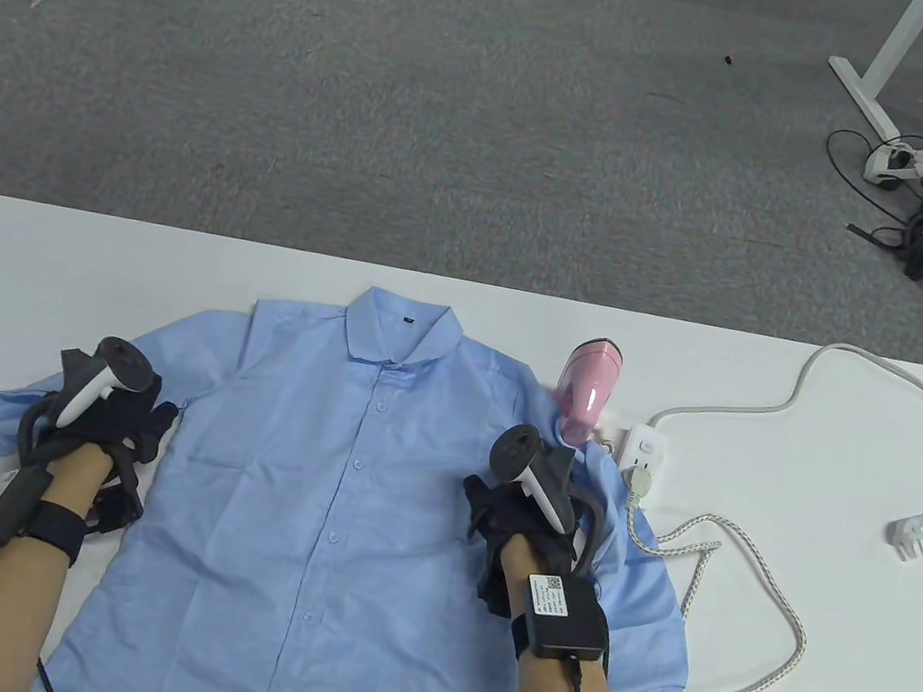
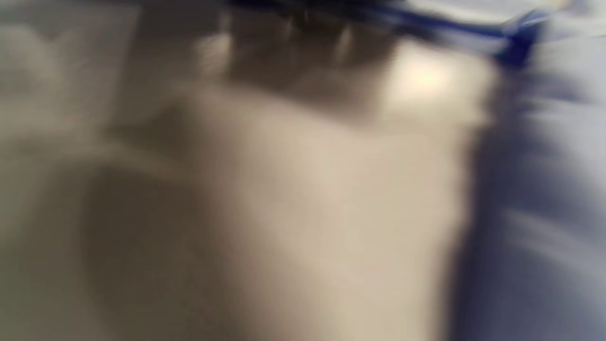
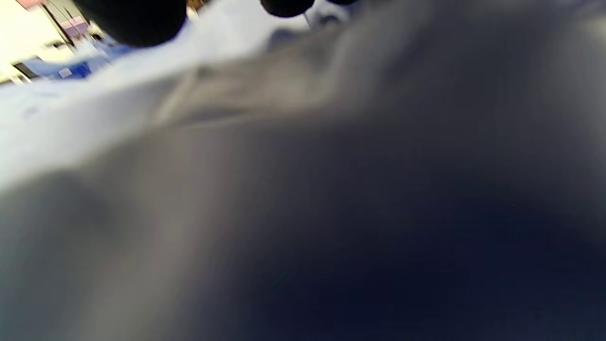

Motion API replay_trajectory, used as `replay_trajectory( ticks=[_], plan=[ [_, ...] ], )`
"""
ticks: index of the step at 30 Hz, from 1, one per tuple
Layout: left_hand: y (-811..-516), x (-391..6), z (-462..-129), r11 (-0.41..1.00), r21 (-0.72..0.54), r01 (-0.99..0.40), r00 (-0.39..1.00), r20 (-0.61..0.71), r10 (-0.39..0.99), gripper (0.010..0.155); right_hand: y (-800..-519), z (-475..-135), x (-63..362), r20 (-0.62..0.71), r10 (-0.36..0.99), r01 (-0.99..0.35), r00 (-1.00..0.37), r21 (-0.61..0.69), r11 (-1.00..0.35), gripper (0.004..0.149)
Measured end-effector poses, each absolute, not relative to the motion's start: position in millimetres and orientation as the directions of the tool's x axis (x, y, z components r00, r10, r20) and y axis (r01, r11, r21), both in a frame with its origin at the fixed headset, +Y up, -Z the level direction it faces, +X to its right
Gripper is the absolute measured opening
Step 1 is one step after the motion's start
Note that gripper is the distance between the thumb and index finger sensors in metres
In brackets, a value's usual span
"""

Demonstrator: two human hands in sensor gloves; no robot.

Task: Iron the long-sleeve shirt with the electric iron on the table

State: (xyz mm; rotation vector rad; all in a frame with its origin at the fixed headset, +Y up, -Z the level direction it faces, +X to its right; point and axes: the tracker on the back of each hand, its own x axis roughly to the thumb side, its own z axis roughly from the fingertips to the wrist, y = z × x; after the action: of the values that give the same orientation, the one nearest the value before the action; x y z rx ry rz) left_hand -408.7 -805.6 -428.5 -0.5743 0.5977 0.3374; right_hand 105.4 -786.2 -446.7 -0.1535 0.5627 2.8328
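A light blue long-sleeve shirt [image 1: 330,484] lies front-up and buttoned on the white table [image 1: 39,263], collar away from me. My left hand [image 1: 132,440] rests on its left side by the armhole. My right hand [image 1: 503,514] rests on its right chest, fingers hidden under the tracker. A pink electric iron [image 1: 589,382] stands at the shirt's right shoulder, beyond my right hand. The left wrist view is a blur of table and blue cloth [image 2: 535,189]. The right wrist view shows blurred cloth [image 3: 303,189] up close.
A white power strip [image 1: 644,450] lies right of the iron, its grey cable [image 1: 885,376] looping to a loose plug [image 1: 908,536]. The iron's braided cord [image 1: 750,584] curls beside the right sleeve. Grey carpet lies beyond the table's far edge.
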Motion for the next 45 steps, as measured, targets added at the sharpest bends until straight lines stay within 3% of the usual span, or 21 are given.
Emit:
replay_trajectory(
  ticks=[2, 4, 7, 10, 15, 18, 20, 22, 24, 27, 35, 37, 39, 42, 45],
  plan=[
    [-809.1, -422.6, -429.8, 0.795, -0.384, -0.469, 0.760, -0.634, 0.143, 0.069, -793.4, -449.7, 102.9, -0.140, 0.241, -0.278, -0.960, 0.430, -0.859, 0.077],
    [-808.8, -431.0, -431.0, 0.805, -0.336, -0.489, 0.737, -0.653, 0.176, 0.072, -795.4, -452.1, 97.6, -0.102, 0.244, -0.265, -0.964, 0.391, -0.881, 0.077],
    [-808.8, -443.1, -433.4, 0.778, -0.361, -0.514, 0.712, -0.686, 0.152, 0.072, -800.2, -459.9, 84.6, -0.070, 0.174, -0.188, -0.982, 0.423, -0.887, 0.079],
    [-807.2, -447.4, -431.5, 0.746, -0.339, -0.573, 0.693, -0.687, 0.219, 0.075, -799.9, -466.3, 79.8, -0.081, 0.181, -0.199, -0.980, 0.408, -0.891, 0.079],
    [-787.5, -428.0, -411.4, 0.751, -0.343, -0.564, 0.772, -0.543, 0.331, 0.077, -785.0, -457.8, 80.1, -0.037, 0.189, -0.191, -0.981, 0.314, -0.930, 0.077],
    [-771.6, -389.3, -389.2, 0.837, -0.342, -0.427, 0.883, -0.357, 0.304, 0.076, -776.7, -435.5, 67.5, 0.140, 0.152, -0.119, -0.979, 0.217, -0.969, 0.076],
    [-772.0, -356.0, -373.9, 0.867, -0.397, -0.301, 0.952, -0.173, 0.251, 0.074, -788.6, -421.8, 60.1, 0.237, 0.091, -0.015, -0.967, 0.304, -0.953, 0.077],
    [-775.4, -331.1, -363.0, 0.876, -0.450, -0.173, 0.984, -0.053, 0.167, 0.074, -798.4, -415.5, 60.7, 0.230, 0.029, 0.066, -0.973, 0.398, -0.915, 0.079],
    [-784.1, -312.2, -355.5, 0.853, -0.523, -0.007, 0.998, 0.047, 0.037, 0.079, -800.1, -413.3, 66.7, 0.214, 0.067, 0.044, -0.974, 0.476, -0.878, 0.088],
    [-803.6, -307.7, -351.9, 0.766, -0.638, 0.083, 0.996, 0.083, -0.039, 0.085, -801.8, -410.0, 71.8, 0.198, 0.052, 0.078, -0.979, 0.595, -0.800, 0.102],
    [-807.4, -310.5, -347.4, 0.792, -0.610, 0.024, 0.998, 0.064, 0.019, 0.088, -800.0, -412.8, 71.6, 0.194, 0.046, 0.075, -0.980, 0.572, -0.817, 0.103],
    [-803.8, -310.1, -346.5, 0.810, -0.587, 0.015, 0.997, 0.069, 0.032, 0.087, -792.9, -413.2, 72.1, 0.204, 0.060, 0.056, -0.977, 0.518, -0.854, 0.100],
    [-793.4, -309.9, -342.5, 0.835, -0.550, -0.027, 0.996, 0.057, 0.070, 0.087, -773.8, -411.8, 73.6, 0.192, 0.141, -0.045, -0.971, 0.431, -0.901, 0.097],
    [-769.7, -307.2, -329.5, 0.880, -0.456, -0.132, 0.981, 0.069, 0.183, 0.086, -721.8, -409.4, 83.9, 0.120, 0.259, -0.244, -0.958, 0.126, -0.962, 0.088],
    [-750.8, -301.8, -311.8, 0.895, -0.399, -0.198, 0.966, 0.078, 0.248, 0.085, -679.8, -417.4, 106.4, -0.016, 0.326, -0.321, -0.945, -0.134, -0.937, 0.081]
  ],
)
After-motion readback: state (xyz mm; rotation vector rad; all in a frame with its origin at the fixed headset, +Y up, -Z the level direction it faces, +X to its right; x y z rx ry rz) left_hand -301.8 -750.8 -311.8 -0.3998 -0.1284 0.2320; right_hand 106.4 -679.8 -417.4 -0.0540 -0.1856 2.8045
